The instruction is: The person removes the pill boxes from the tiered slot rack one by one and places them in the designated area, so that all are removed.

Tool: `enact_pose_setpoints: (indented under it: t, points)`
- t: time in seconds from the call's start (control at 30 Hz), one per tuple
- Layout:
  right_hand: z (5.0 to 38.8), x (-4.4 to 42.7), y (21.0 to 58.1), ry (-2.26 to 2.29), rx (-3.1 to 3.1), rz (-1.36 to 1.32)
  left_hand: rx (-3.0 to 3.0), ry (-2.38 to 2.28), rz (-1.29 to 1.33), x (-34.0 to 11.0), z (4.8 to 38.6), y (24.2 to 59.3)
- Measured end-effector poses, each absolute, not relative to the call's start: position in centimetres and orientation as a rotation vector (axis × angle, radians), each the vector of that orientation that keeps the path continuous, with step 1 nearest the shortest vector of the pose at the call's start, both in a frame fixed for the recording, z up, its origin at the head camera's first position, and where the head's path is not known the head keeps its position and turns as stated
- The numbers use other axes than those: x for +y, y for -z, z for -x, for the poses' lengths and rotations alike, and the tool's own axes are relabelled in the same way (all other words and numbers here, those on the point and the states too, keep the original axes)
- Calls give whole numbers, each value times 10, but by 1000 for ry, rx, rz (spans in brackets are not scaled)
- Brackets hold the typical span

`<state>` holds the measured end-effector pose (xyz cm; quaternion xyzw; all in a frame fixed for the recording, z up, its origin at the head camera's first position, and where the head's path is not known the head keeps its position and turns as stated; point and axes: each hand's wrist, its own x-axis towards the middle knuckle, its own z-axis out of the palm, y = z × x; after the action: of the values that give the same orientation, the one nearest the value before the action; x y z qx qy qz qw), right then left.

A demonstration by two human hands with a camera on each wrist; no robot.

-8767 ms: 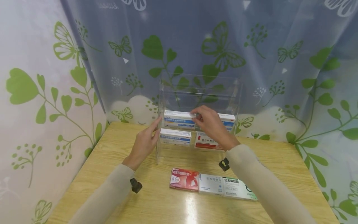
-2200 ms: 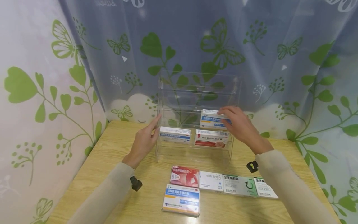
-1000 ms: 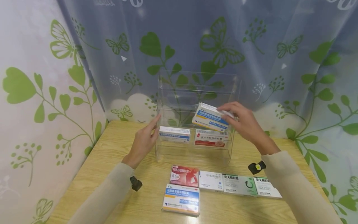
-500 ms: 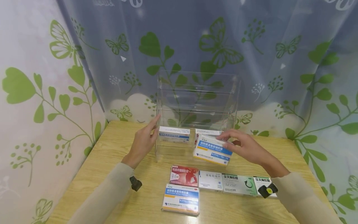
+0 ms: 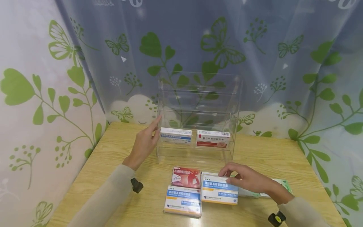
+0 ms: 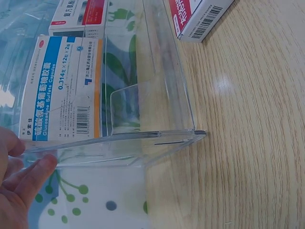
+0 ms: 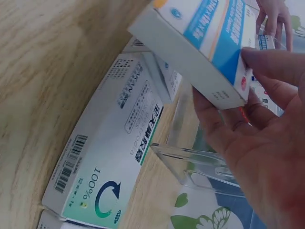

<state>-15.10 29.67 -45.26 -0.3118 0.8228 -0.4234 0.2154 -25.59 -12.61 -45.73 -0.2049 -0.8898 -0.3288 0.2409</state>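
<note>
i have a blue and white box (image 5: 219,193) pinched in my right hand (image 5: 249,181), thumb on its printed face and fingers on the other side, only as far apart as the box is thick. it is tipped, low over the table (image 5: 122,205), in front of the clear rack (image 5: 184,154). just left are a look-alike box (image 5: 182,201) and a red box (image 5: 185,177). a green box (image 7: 119,157) is partly behind my hand. my left hand (image 5: 143,143) touches the rack's left side, fingers loose, gripping nothing. two boxes (image 5: 212,139) sit side by side in the rack.
</note>
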Motion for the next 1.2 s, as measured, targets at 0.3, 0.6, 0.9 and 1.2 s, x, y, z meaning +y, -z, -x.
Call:
enact_pose_setpoints:
  t: [0.3, 0.6, 0.9, 1.2]
  points:
    - [140, 296, 462, 1120, 2193, 830, -2415, 905, 565, -126, 256, 457]
    - [134, 293, 475, 1106, 2149, 833, -2430, 914, 566, -126, 256, 456]
    - [133, 289, 479, 1011, 2261, 844, -2422, 896, 569, -126, 257, 456]
    - [133, 284, 483, 947, 2365, 823, -2424, 890, 560, -126, 257, 459]
